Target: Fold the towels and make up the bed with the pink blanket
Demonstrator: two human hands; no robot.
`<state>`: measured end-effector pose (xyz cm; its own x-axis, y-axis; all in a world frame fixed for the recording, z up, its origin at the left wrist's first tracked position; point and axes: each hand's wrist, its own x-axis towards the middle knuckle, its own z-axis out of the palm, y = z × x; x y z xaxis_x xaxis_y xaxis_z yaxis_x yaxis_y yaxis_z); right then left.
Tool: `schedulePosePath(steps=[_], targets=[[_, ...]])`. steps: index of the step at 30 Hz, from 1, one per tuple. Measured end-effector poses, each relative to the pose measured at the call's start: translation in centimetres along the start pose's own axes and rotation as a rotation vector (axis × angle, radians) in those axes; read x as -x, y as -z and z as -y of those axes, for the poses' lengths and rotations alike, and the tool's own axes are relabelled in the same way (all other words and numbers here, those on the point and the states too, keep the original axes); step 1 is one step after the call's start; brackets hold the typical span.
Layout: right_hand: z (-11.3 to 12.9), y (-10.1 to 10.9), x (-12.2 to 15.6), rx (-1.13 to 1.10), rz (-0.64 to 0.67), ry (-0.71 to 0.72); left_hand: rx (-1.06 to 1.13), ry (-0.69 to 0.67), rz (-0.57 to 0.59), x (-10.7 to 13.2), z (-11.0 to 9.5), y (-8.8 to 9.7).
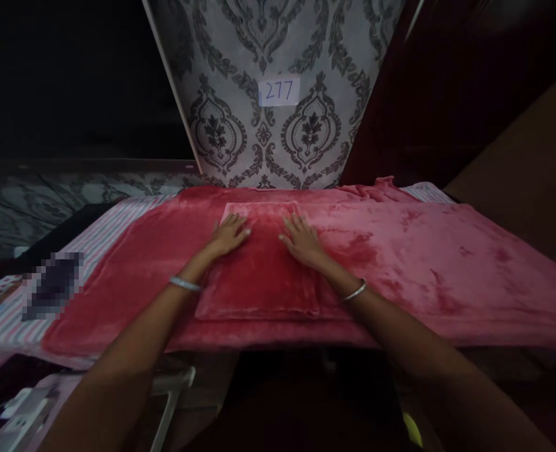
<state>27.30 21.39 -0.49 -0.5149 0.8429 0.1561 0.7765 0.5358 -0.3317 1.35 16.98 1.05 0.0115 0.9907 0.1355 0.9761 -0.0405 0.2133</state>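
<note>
A red plush blanket (423,251) is spread over the table, with a folded rectangular section (263,276) lying in its middle. On the upper left of that section rests my left hand (229,235), palm down with fingers spread. My right hand (302,240) lies flat near the section's upper right edge, its fingers also apart. Neither hand grips the fabric. To the right, the pile shows lighter pink with darker patches, and the far edge is bunched up at the back right.
A striped cloth (112,232) shows under the blanket at the left. A blurred dark object (54,285) lies on it. Behind stands a patterned wall with a paper marked 277 (279,91), a large dark screen (70,81) at left and dark red furniture (428,107) at right.
</note>
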Motion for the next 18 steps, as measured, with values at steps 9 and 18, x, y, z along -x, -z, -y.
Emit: schedulePosePath(steps=[9,18], targets=[[-0.3,-2.2,5.0,0.114,0.114,0.125,-0.151,0.014,0.077,8.2,-3.4,-2.3],[-2.2,-1.6,8.6,-0.124,-0.045,-0.111,-0.131,0.001,0.041,7.6,-3.1,-2.4]])
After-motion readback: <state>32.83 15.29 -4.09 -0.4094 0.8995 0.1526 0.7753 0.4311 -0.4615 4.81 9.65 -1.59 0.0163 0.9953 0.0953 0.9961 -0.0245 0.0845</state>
